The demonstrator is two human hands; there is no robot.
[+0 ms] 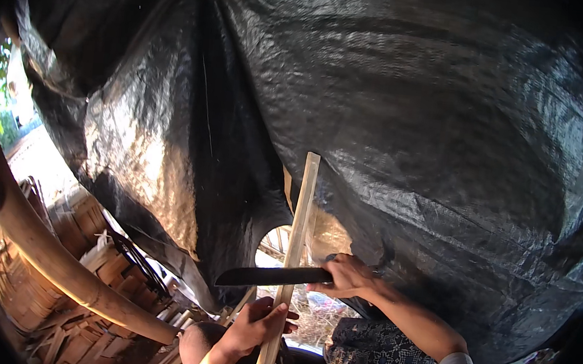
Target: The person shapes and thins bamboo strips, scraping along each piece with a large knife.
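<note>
A long, pale split-bamboo strip (297, 231) stands nearly upright in front of me, its top leaning slightly right. Low on the strip, my left hand (258, 328) is closed around it. My right hand (347, 275) grips the handle of a machete (273, 276) at the strip's right side. The dark blade lies almost level, pointing left, and crosses in front of the strip above my left hand. Whether its edge touches the bamboo I cannot tell. Part of the handle is hidden by my fingers.
A black tarpaulin (414, 123) hangs close ahead, with a gap at its lower middle. At the left, a thick bamboo pole (69, 266) slants down toward my knee. Woven bamboo pieces (107, 270) are piled behind it. Dark patterned cloth (380, 359) lies below my right forearm.
</note>
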